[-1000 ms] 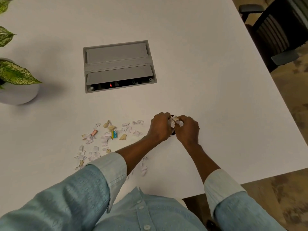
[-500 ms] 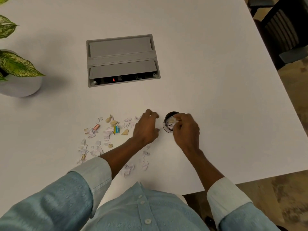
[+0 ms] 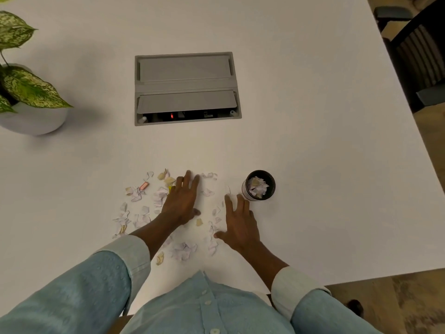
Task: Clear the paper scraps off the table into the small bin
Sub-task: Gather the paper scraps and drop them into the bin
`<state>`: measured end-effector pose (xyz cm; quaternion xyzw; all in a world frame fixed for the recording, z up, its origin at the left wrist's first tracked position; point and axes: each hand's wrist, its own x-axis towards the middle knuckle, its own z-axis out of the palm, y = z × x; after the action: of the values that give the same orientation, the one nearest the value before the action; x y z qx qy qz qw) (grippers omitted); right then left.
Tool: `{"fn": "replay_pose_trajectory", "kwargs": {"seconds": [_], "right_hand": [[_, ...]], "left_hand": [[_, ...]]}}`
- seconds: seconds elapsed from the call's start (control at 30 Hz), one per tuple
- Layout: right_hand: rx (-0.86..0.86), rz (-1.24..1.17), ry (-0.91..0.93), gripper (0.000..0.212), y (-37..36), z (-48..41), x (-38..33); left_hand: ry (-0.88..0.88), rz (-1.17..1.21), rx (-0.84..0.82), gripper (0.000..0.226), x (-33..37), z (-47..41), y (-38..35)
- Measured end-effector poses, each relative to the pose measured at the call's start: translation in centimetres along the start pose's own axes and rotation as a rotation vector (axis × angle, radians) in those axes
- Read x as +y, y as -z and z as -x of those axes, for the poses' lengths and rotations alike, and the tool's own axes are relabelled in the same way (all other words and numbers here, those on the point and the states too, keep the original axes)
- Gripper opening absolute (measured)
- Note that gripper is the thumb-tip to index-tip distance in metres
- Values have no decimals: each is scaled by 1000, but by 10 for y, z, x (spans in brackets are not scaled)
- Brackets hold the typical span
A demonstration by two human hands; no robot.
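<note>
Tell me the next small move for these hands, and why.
Probably sweep both hands together to gather a pile. The left hand and right hand lie open and flat among the paper scraps, holding nothing, while the small bin stands just beyond the right hand, already partly filled.

White table (image 3: 301, 104) bearing a grey recessed cable box (image 3: 186, 89) with one small red light. Left of the box: a pale grey pot (image 3: 36, 121) holding green leaves (image 3: 31, 89) mottled with cream speckles. Below the box: paper scraps (image 3: 142, 206), mostly white, some tan, one pinkish. To their right, a black small bin (image 3: 260, 186) containing white and tan scraps. Sleeves (image 3: 101, 278) light blue with a faint woven motif; shirt buttons white.
</note>
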<state>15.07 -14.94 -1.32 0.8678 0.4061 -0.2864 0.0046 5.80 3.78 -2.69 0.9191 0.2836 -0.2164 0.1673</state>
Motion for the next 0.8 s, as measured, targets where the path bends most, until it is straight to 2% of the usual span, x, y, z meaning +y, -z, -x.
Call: {"fn": "replay_pose_trajectory", "kwargs": {"seconds": [0.2, 0.3, 0.43, 0.5, 0.63, 0.8], "right_hand": [[15, 14, -10, 140, -8, -21, -8], [-6, 19, 11, 137, -7, -29, -15], [-60, 138, 83, 127, -11, -29, -20], [-70, 155, 113, 120, -15, -25, -20], [-99, 211, 191, 90, -27, -15, -18], [-49, 228, 272, 63, -26, -3, -17]], "left_hand": [[-101, 62, -8, 128, 10, -9, -11], [-135, 111, 20, 133, 17, -17, -9], [-213, 81, 12, 129, 20, -31, -8], [-267, 42, -8, 119, 18, -34, -8], [-332, 13, 6, 87, 16, -28, -10], [-300, 44, 64, 51, 18, -11, -19]]}}
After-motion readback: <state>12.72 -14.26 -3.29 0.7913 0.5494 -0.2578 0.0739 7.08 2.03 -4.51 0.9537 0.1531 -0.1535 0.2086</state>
